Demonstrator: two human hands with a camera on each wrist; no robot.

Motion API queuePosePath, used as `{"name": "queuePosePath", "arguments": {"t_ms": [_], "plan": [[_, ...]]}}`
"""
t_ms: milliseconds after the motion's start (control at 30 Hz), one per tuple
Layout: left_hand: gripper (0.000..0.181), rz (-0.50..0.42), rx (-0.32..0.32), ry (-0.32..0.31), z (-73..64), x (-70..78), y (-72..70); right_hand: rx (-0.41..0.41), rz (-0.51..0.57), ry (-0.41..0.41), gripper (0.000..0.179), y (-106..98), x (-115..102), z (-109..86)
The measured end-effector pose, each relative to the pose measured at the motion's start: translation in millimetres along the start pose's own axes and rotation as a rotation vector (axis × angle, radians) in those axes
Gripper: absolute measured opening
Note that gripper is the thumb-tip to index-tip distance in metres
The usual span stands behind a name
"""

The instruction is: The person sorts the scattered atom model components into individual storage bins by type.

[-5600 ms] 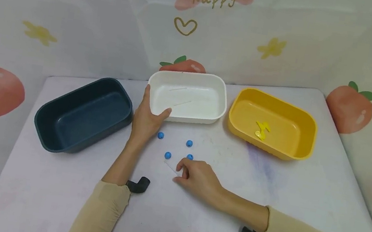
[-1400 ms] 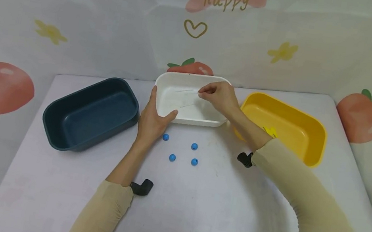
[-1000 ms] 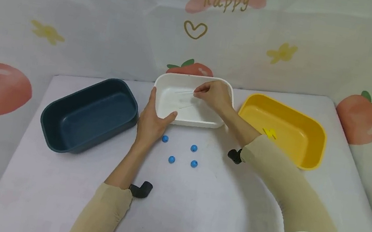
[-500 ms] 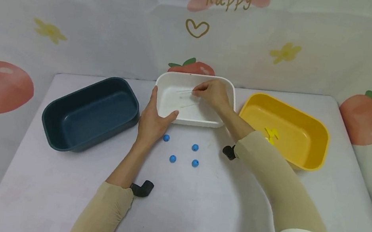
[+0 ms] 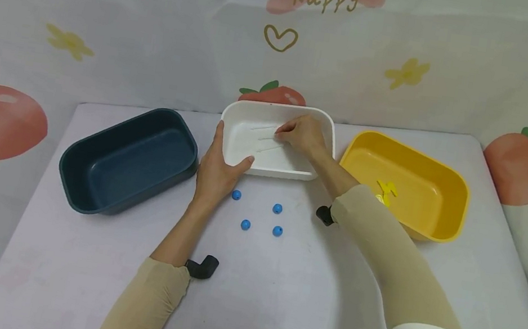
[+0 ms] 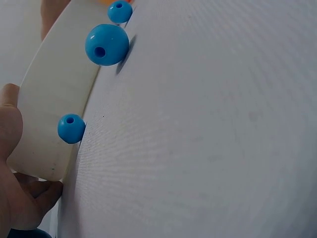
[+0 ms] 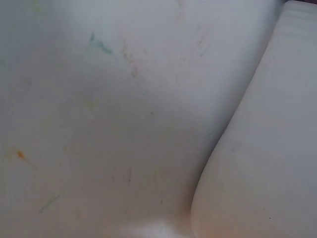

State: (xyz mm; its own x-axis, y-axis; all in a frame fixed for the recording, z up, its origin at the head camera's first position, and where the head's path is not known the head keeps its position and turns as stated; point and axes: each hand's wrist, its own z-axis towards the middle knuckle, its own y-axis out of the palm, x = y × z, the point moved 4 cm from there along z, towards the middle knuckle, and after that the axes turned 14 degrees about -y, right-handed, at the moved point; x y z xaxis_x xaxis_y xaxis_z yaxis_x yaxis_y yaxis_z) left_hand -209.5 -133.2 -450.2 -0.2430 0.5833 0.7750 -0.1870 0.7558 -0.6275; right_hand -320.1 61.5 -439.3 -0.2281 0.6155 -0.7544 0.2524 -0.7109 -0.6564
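Observation:
My left hand (image 5: 215,174) grips the left end of a white plastic bin (image 5: 288,174), its thumb over the front rim. Two thin, pale sticks (image 5: 263,127) lie on the bin's floor. Reaching inside the bin, my right hand (image 5: 305,136) pinches a third thin pale stick (image 5: 265,138) between thumb and fingertips; its exact kind is too fine to tell. Several round blue beads (image 5: 246,225) with holes lie on the table before the bin. In the left wrist view, a blue bead (image 6: 106,44) appears close up near the bin wall.
A dark blue bin (image 5: 122,206) stands to the left of the white one. To the right is a yellow bin (image 5: 435,198) holding small yellow pieces (image 5: 386,189). Behind the white-covered table (image 5: 268,307) hangs a printed cloth (image 5: 186,33).
My right hand has gone from the table by the beads, where it pinched a thin stick, into the white bin, then slightly left. My left hand keeps its hold on the bin.

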Motion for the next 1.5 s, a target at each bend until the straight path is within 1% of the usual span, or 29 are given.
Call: {"name": "queuePosePath", "arguments": {"t_ms": [167,667,800,900,1000,1200,1267,1367,1500], "plan": [[0.101,0.0,-0.002,-0.017,0.1,-0.3,-0.3,-0.025,0.001,-0.001,0.014,3.1,-1.1,-0.8],[0.102,-0.004,0.0,-0.026,-0.5,-1.1,0.0,-0.066,-0.017,0.016,0.015,4.0,-3.6,-0.2],[0.102,-0.008,-0.002,-0.015,0.2,-0.6,0.8,-0.069,-0.009,0.038,0.015,2.5,-3.4,-1.0],[0.102,-0.009,-0.004,-0.019,0.0,-0.9,1.2,-0.073,-0.004,0.046,0.017,1.3,-3.0,-1.7],[0.102,-0.013,-0.003,-0.025,-0.4,-1.6,1.1,-0.074,0.0,0.033,0.019,-0.5,-2.2,-2.1],[0.102,-0.005,-0.013,-0.013,0.6,-1.4,0.2,-0.057,0.03,0.027,0.025,-6.3,-2.1,-3.0],[0.103,0.001,-0.025,-0.012,1.0,-0.8,-0.8,-0.047,0.055,0.02,0.026,-8.6,-4.1,-4.3],[0.104,0.005,-0.054,-0.009,2.4,-0.2,-1.8,-0.03,0.072,-0.015,0.029,-12.6,-8.7,-7.5],[0.109,-0.007,-0.109,-0.003,3.8,-0.3,-2.6,-0.016,0.076,-0.06,0.028,-17.7,-16.0,-14.6]]}}
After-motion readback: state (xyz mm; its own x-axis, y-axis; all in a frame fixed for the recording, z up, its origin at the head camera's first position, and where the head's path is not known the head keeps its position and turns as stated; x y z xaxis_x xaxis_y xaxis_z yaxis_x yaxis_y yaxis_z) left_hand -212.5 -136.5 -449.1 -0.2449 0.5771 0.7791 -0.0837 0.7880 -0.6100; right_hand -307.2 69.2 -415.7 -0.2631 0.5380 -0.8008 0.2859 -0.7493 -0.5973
